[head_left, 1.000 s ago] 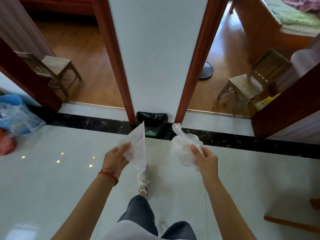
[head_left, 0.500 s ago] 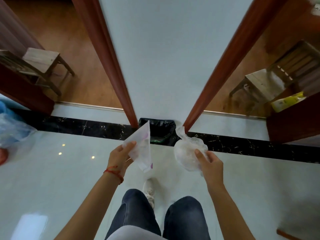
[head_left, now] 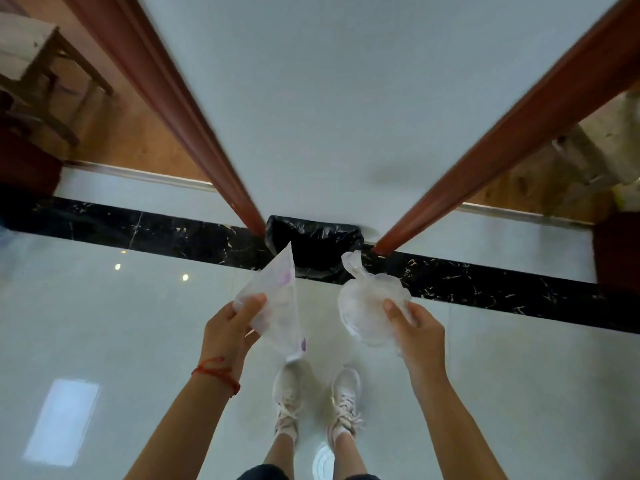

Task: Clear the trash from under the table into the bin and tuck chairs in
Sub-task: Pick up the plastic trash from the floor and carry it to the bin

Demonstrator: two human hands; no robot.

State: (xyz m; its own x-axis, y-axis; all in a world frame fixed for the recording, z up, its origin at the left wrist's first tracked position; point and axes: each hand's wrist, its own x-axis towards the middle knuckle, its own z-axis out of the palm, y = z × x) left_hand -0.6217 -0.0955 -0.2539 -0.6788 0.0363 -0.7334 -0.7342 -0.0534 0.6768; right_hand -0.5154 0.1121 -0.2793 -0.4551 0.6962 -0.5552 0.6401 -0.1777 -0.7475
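A bin lined with a black bag (head_left: 313, 244) stands on the floor against the white wall panel, between two red-brown door frames. My left hand (head_left: 230, 325) grips a flat translucent wrapper with purple marks (head_left: 278, 301), held just in front of the bin's left side. My right hand (head_left: 417, 332) holds a crumpled, knotted clear plastic bag (head_left: 369, 306) in front of the bin's right side. Both pieces of trash hang short of the bin's opening. My two feet in white shoes stand side by side below the hands.
A small wooden chair (head_left: 31, 60) stands in the room beyond the left doorway; another wooden chair (head_left: 602, 147) shows through the right doorway. A black marble strip (head_left: 485, 282) crosses the glossy white floor. The door frames (head_left: 194, 133) flank the bin closely.
I have walked closer to the bin, which looks larger and nearer. Both hands keep their trash and now sit right in front of it. My feet have come together.
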